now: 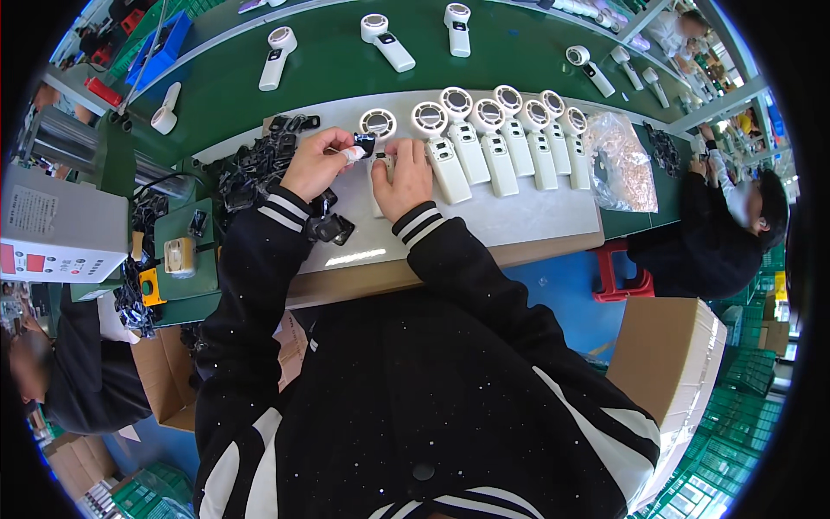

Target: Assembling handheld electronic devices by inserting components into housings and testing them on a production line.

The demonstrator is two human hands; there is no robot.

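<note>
My left hand (pixel 318 164) is closed in a pinch on a small glossy black plastic piece (pixel 365 142); something white shows at its fingertips. Under my right hand (pixel 406 183) lies a white handheld fan (pixel 378 124), its round head pointing away from me. The fingers of that hand are curled round the fan's handle, which they partly hide. To the right, several similar white handheld fans (pixel 450 171) lie side by side on the pale board (pixel 536 216). Left of my left hand is a heap of black plastic pieces (pixel 259 160), and a few more (pixel 330 228) lie near my left wrist.
Beyond the board, more fans (pixel 389 48) stand spaced along a green belt (pixel 328 60). A clear plastic bag (pixel 624 164) lies at the board's right end. A grey machine (pixel 60 223) stands at left. Cardboard boxes (pixel 661 355) and other people flank me.
</note>
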